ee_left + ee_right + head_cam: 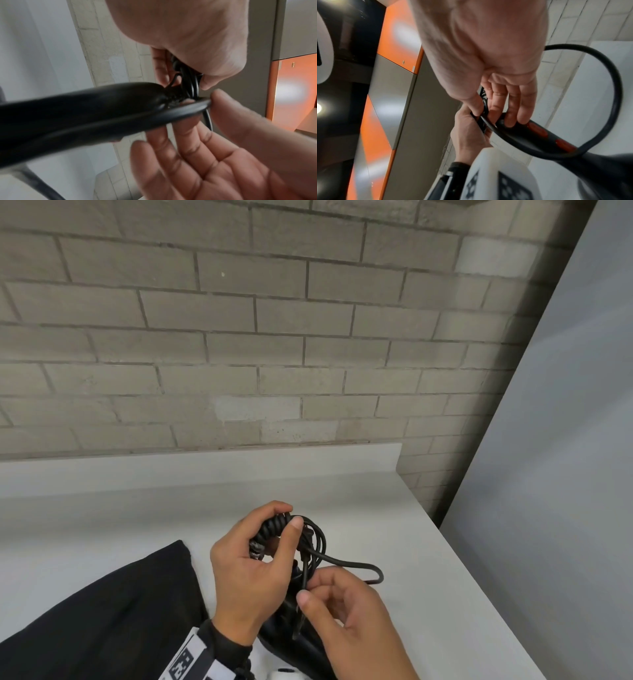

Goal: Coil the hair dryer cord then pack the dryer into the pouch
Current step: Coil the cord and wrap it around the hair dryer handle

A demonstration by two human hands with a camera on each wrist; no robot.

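Writing that can be read appears nowhere; only a black-and-white square-patterned marker [186,660] shows on the band at the left wrist, beside the black pouch [113,611] lying on the white counter [428,594]. Just right of that pouch the right hand [346,614] pinches a strand of the glossy black cord [352,564] against the dryer [544,135], whose black handle carries two red buttons. Beyond it, the left hand [253,570] grips the coiled loops, one loop trailing rightward over the counter.
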